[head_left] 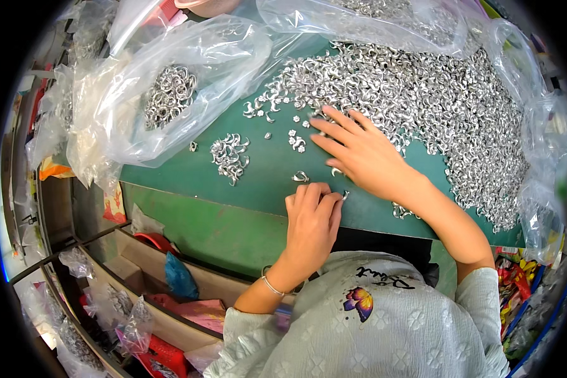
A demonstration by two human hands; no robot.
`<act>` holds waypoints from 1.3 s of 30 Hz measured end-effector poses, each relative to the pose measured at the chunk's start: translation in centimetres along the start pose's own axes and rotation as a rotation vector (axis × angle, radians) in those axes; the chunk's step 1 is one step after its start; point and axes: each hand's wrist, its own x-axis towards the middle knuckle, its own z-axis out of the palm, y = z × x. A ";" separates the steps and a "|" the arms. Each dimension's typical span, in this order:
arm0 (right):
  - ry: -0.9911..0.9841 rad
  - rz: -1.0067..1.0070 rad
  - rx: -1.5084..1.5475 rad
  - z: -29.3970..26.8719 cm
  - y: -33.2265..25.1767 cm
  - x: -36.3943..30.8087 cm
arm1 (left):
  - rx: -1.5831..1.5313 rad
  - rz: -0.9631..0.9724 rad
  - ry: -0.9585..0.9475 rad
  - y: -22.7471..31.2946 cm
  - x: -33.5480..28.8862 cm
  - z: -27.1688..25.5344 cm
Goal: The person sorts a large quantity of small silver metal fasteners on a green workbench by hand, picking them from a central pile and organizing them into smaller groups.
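My left hand (310, 217) is closed near the front edge of the green table mat (258, 183). A small silver metal piece (345, 195) shows at its thumb and fingertip. Just beyond those fingers lies a curved silver piece (300, 177). My right hand (366, 153) is open, its fingers spread low over the mat beside a large heap of shiny silver crescent-shaped pieces (397, 82). By its thumb is another small piece (336, 171). Several loose pieces (297, 141) lie left of its fingers, and a smaller pile (230, 157) sits farther left.
A clear plastic bag (123, 135) at the left holds silver rings (170, 94). More clear bags (542, 157) border the heap on the right and at the back. Below the table's left side is an open drawer (132, 264) with a blue bag (181, 276) in it.
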 end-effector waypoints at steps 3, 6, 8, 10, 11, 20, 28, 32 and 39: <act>-0.088 -0.017 -0.118 -1.9 1.8 -2.5 | -0.026 -0.004 0.011 -0.2 -0.3 0.4; -0.028 0.050 -0.139 -3.3 3.0 -3.7 | -0.063 0.010 0.002 0.1 -0.4 0.8; 0.021 0.082 -0.127 -3.7 3.3 -4.2 | -0.070 0.014 -0.008 0.4 -0.5 0.9; 0.098 0.163 -0.094 -3.8 3.2 -4.5 | -0.075 0.016 -0.008 0.5 -0.6 1.0; 0.136 0.202 -0.077 -3.7 3.1 -4.6 | -0.077 0.014 -0.004 0.5 -0.7 1.0; 0.192 0.110 -0.146 -1.3 1.2 -0.4 | -0.054 0.019 -0.022 0.8 -0.6 0.9; 0.209 0.190 0.054 -2.2 1.6 -2.1 | -0.055 0.012 -0.012 0.6 -0.8 1.0; 0.154 0.198 0.000 -2.0 1.9 -3.1 | -0.069 0.024 -0.033 0.9 -0.6 1.1; 0.175 0.233 -0.079 -4.3 2.9 -5.6 | -0.100 0.036 -0.037 1.2 -0.9 1.6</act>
